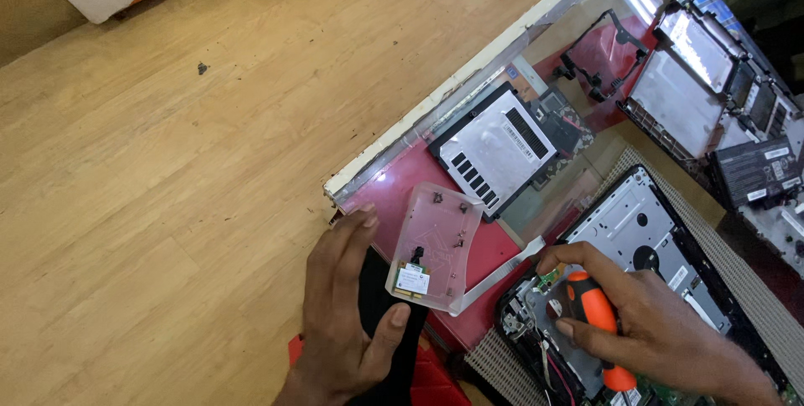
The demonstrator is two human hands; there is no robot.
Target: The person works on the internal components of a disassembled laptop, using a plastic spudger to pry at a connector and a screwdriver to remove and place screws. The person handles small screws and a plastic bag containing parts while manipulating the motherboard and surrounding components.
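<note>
The right hand had its fingers clenched round an orange-handled screwdriver, its tip hidden down in the opened laptop at the counter's near right. The laptop showed bare grey metal, a black frame and loose wires. The left hand lay released and flat, fingers spread, beside a clear plastic tray that it seemed just to touch with thumb and fingertip. The tray held small dark screws and a little green card. It sat on a red sheet under the counter's glass top. Beyond lay a silver cover panel with black vents; further right, more stripped laptop shells. A white ribbon cable ran between tray and laptop
</note>
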